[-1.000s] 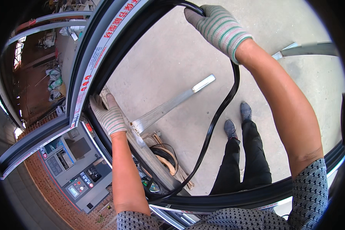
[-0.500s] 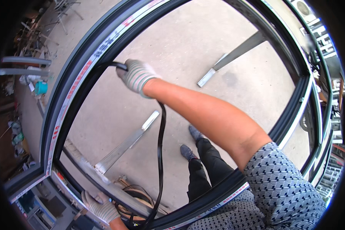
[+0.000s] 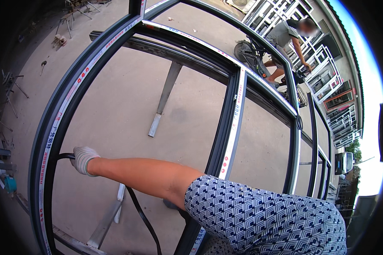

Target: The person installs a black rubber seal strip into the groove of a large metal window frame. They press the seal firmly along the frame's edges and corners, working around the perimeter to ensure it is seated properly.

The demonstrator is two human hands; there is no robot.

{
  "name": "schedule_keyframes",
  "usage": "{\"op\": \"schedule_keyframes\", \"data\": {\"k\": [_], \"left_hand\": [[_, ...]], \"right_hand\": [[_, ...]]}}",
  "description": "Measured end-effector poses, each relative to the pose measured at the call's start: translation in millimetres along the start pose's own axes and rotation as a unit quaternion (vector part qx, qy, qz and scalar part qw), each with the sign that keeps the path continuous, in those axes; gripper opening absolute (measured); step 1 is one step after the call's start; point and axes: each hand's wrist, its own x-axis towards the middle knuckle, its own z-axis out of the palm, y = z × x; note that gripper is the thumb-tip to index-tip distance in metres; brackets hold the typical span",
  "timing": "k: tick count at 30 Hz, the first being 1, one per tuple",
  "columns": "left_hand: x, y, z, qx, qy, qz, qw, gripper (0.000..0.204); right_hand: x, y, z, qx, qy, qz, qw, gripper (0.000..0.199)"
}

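Observation:
My right hand (image 3: 85, 160), in a striped knit glove, is closed on a black rubber strip at the left side of a large dark window frame (image 3: 57, 123). A short piece of the strip runs from my fingers to the frame's inner edge. The rest of the rubber strip (image 3: 141, 212) hangs below my forearm in a loose curve and leaves the picture at the bottom. Printed protective film covers the frame's bars. My right arm reaches across the large opening. My left hand is not in view.
Metal support legs (image 3: 164, 95) stand beneath the frame. A crossbar (image 3: 234, 123) divides its openings. At the far right a person (image 3: 283, 36) bends beside a bike (image 3: 247, 53), near leaning white frames (image 3: 327, 70). A teal container (image 3: 10, 183) sits at far left.
The view has swung up and right, bringing more of the frame and the other person into sight. My right hand still holds the strip; my left hand has left the picture.

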Motion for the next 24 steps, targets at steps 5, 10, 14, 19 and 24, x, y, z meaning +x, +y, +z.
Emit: {"op": "schedule_keyframes", "data": {"k": [5,10,14,19,24], "left_hand": [[41,-97,63,0.261,0.055,0.046,0.963,0.098],[55,-54,51,0.268,-0.035,-0.02,0.963,0.091],[23,-37,56,0.15,0.306,0.366,0.866,0.075],[-56,131,62,-0.291,-0.063,0.408,0.863,0.077],[-53,211,72,-0.476,-0.242,0.301,0.79,0.068]], "right_hand": [[-7,-18,24,-0.015,-0.054,0.005,0.998,0.026],[-27,-11,35,0.003,-0.079,0.055,0.995,0.027],[-18,-15,82,-0.065,-0.104,0.022,0.992,0.031],[16,23,122,-0.119,-0.189,0.058,0.973,0.042],[-7,-37,156,-0.063,-0.215,0.031,0.974,0.048]]}}
